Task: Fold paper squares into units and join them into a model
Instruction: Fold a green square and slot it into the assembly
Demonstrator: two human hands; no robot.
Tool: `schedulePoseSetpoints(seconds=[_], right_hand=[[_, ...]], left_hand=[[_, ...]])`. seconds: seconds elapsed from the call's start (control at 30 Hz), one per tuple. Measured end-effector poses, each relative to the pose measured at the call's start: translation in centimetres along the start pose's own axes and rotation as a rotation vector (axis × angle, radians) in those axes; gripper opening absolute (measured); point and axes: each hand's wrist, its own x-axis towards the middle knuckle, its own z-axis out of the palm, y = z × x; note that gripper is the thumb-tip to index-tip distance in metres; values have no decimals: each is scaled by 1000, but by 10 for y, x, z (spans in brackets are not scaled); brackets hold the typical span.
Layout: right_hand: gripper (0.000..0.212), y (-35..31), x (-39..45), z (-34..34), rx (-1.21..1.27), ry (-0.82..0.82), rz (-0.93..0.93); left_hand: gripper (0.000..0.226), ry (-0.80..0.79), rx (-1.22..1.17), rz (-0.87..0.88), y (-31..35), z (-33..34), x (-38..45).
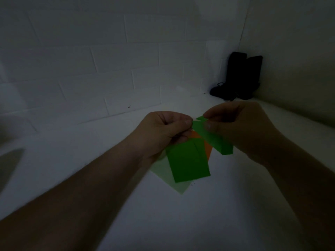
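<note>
Both hands hold folded green paper up above a white surface in dim light. My left hand (164,132) grips the top of a wide folded green unit (187,161) that hangs down from its fingers. My right hand (241,127) pinches a narrower folded green strip (211,135) between thumb and fingers, its upper tip reaching toward the left fingertips. An orange paper (208,150) shows between and behind the two green pieces. Whether it is held or lying on the surface I cannot tell.
A pale green paper square (178,185) lies flat on the white surface (181,223) under the hands. A dark object (239,77) stands in the far right corner against the painted block wall (90,60).
</note>
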Motion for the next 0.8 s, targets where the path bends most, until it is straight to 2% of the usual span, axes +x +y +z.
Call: schedulePoseSetpoints(seconds=[0.1, 0.3, 0.47, 0.57, 0.63, 0.73, 0.8], right_hand=[[22, 0, 0, -2, 0, -10, -4], [24, 1, -1, 2, -210, -35, -40], [21, -1, -3, 5, -186, -60, -31], [17, -1, -4, 4, -279, -30, -29], [22, -2, -6, 4, -285, -30, -26], [43, -3, -5, 4, -208, -29, -17], [43, -3, -1, 0, -28, 45, 70]], left_hand=[[9, -17, 36, 33, -1, 0, 0], [9, -48, 169, 78, -3, -3, 0], [9, -57, 492, 207, -1, -4, -3], [15, -72, 672, 221, 0, -7, -3], [18, -95, 750, 204, 0, -8, -2], [14, -125, 665, 149, 0, -7, -2], [11, -86, 535, 130, -1, -7, -2]])
